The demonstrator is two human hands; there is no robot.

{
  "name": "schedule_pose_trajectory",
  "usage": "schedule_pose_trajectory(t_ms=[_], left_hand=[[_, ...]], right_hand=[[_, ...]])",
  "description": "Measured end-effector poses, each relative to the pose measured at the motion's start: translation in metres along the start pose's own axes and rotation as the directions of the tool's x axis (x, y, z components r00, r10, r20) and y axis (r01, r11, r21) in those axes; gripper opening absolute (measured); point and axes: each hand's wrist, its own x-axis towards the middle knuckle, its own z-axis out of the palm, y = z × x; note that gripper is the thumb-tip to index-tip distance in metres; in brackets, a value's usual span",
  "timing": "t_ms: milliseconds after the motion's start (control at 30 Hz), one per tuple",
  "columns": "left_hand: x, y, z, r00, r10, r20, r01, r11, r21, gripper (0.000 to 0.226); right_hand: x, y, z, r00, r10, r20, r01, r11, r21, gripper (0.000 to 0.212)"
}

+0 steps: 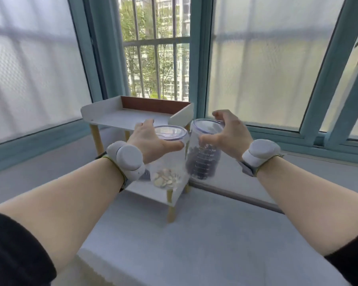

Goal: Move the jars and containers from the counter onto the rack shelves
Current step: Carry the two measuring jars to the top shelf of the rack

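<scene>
My left hand grips the top of a clear lidded jar with pale flat seeds at its bottom. My right hand grips the top of a second clear jar, tilted a little, with printed measuring marks and dark contents. Both jars hang in the air in front of a small white two-tier rack with yellow legs. The rack's top shelf has a raised rim and a brown back panel; nothing stands on it. The jars and my left wrist hide most of the lower shelf.
The rack stands on a pale grey counter in a bay of teal-framed windows. Frosted panes lie left and right; the barred middle opening shows trees and buildings. Both wrists carry white strapped devices.
</scene>
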Motion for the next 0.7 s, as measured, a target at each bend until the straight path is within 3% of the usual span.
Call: schedule_pose_trajectory(t_ms=[233,400,700], left_hand=[[0.023,-0.038,-0.093,0.994,0.009,-0.107,0.003,0.994,0.11,0.114],[0.062,-0.054,-0.135,0.979,-0.024,-0.201,0.042,0.995,0.085,0.113],[0.155,-0.065,-0.136,0.948,-0.117,-0.297,0.122,0.992,-0.001,0.105]], right_hand=[[0.028,-0.078,0.046,0.993,-0.107,-0.042,0.108,0.994,0.03,0.082],[0.07,-0.113,0.07,0.986,-0.163,-0.041,0.164,0.985,0.045,0.08],[0.172,-0.113,0.107,0.972,-0.232,-0.016,0.232,0.972,-0.024,0.08]])
